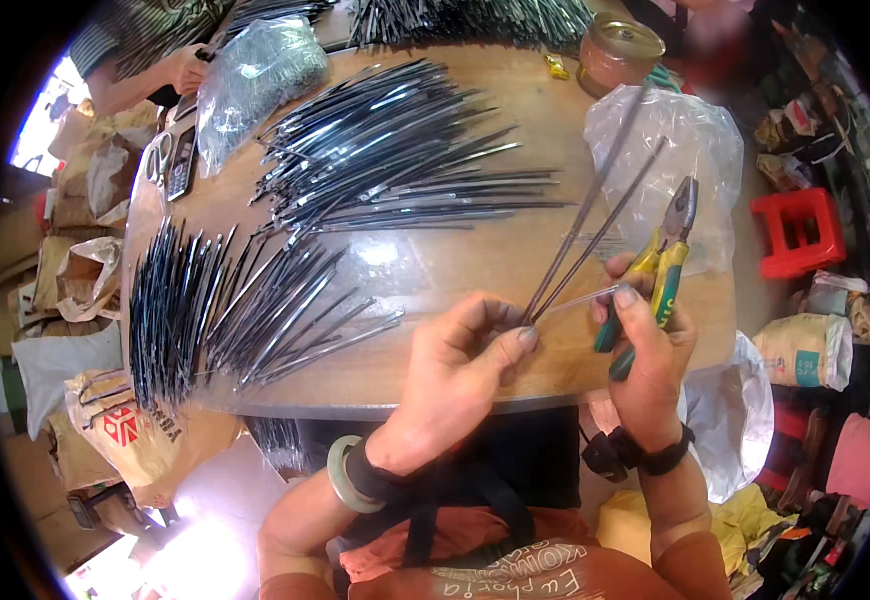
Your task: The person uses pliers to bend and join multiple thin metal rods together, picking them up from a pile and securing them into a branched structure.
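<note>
The left hand (470, 360) pinches two dark rods (600, 229), rising from its fingers; the right hand's (655, 350) fingers clasp lettered yellow-green pliers (670, 262) and a thin pale strand (580, 299). Below both, pale writing marks the orange shirt (425, 580).

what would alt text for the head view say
A person's left hand pinches two thin dark rods while the right hand holds yellow-and-green pliers and a thin pale strand. Heaps of dark strips lie on a brown table.
</note>
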Tool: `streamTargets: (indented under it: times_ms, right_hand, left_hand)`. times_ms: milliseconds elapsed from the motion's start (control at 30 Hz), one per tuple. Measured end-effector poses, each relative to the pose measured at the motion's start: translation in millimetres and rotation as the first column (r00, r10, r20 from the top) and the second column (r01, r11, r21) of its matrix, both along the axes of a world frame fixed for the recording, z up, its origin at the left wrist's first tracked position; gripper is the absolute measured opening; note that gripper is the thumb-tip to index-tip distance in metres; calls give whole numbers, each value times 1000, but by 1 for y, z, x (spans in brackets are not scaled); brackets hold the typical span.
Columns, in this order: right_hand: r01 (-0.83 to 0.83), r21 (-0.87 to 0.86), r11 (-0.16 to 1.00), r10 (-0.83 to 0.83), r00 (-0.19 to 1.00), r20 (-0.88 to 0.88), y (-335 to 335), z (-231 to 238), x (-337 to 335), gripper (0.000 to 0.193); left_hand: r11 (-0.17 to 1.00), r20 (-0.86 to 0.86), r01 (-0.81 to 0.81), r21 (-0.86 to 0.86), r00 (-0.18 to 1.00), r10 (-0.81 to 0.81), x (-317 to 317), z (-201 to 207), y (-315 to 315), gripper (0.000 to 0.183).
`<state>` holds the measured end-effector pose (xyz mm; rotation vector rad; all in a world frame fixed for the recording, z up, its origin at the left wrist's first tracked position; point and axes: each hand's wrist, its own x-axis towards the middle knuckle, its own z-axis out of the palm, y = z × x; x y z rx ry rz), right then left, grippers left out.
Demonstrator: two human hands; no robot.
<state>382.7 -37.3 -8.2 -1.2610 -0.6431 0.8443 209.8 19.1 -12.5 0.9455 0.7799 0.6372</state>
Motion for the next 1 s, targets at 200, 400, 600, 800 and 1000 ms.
streamTargets:
  times_ms: [200, 400, 600, 800, 1000]
  right_hand:
    - [60, -113, 992, -76, 987, -140, -4, -10, 18, 10]
    - [59, -72, 996, -74, 973, -220, -9, -17, 24, 9]
    - [6, -136, 991, -13, 999, -50, -16, -18, 23, 9]
    - [-30, -145, 989, 82, 926, 369, -12, -12, 27, 12]
    - [-108, -98, 989, 144, 820, 553, 13, -12, 33, 20]
  left_hand:
    - [976, -198, 44, 214, 980, -1, 19, -18, 8, 6]
    - [988, -153, 18, 153, 988, 6, 28, -14, 15, 7]
    - [912, -284, -31, 408, 945, 159, 26, -23, 19, 6]
    - [628, -310, 77, 774, 911, 271, 22, -27, 23, 10]
    - [671, -336, 107, 734, 916, 221, 20, -28, 24, 8]
